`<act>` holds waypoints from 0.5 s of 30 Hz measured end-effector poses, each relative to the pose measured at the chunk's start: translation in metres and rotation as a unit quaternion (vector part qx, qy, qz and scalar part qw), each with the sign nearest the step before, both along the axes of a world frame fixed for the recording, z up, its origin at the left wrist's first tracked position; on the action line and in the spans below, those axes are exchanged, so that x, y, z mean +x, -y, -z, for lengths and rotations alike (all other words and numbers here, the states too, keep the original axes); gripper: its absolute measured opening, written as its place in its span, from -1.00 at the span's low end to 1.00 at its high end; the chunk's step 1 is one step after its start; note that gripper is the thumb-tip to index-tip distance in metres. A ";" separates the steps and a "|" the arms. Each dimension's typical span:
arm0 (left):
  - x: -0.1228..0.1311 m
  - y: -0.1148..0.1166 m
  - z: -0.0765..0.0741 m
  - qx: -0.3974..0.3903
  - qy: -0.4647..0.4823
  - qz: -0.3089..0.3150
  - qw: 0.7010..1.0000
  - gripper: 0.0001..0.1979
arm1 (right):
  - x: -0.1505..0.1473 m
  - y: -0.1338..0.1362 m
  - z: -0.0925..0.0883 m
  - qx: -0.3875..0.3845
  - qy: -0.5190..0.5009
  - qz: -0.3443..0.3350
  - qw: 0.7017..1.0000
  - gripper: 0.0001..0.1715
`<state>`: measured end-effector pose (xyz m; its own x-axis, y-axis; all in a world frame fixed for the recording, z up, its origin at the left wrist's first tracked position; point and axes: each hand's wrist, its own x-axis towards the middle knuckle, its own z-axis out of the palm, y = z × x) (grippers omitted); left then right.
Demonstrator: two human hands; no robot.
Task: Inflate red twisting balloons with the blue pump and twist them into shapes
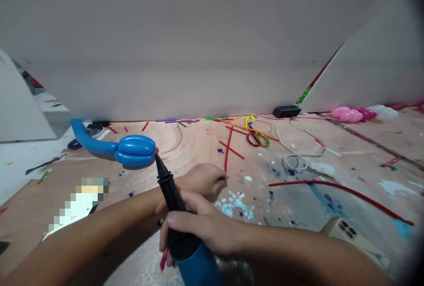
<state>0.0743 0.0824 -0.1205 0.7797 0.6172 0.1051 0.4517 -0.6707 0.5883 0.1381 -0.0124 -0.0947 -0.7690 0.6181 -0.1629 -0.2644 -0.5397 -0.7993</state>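
Observation:
My right hand [202, 228] is wrapped round the black neck of a blue balloon pump [192, 259]. The pump's black nozzle [162, 173] points up and left, its tip almost touching a twisted blue balloon [134, 150] that lies on the wooden table. A pink strip [163, 259] hangs below my right fingers. Just behind the pump, my left hand [202, 180] is curled into a fist beside a thin red uninflated balloon [227, 153]. What the fist holds, if anything, is hidden.
Several coloured uninflated balloons [198, 120] lie along the white board [198, 56] at the back. A white cable [294, 155], a black box [286, 111], pink balloons [351, 114], a long red balloon [341, 190] and a phone [351, 233] lie to the right.

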 end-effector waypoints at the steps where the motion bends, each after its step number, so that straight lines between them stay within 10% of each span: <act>1: -0.003 -0.009 -0.007 -0.043 0.051 -0.021 0.998 -0.82 | 0.000 -0.001 -0.002 0.011 -0.004 0.018 1.000 -0.36; 3: -0.012 -0.027 -0.023 -0.146 0.182 -0.106 0.967 -0.83 | 0.002 -0.006 -0.006 0.037 -0.008 0.059 0.998 -0.38; 6: -0.031 -0.046 -0.051 -0.311 0.406 -0.166 0.843 -0.85 | 0.005 -0.014 -0.014 0.082 -0.003 0.114 0.990 -0.46; 9: -0.053 -0.048 -0.075 -0.341 0.520 -0.201 0.757 -0.80 | 0.010 -0.022 -0.022 0.142 0.019 0.178 0.974 -0.53; 15: -0.070 -0.019 -0.097 -0.322 0.520 -0.218 0.760 -0.81 | 0.021 -0.029 -0.033 0.211 0.059 0.165 0.962 -0.58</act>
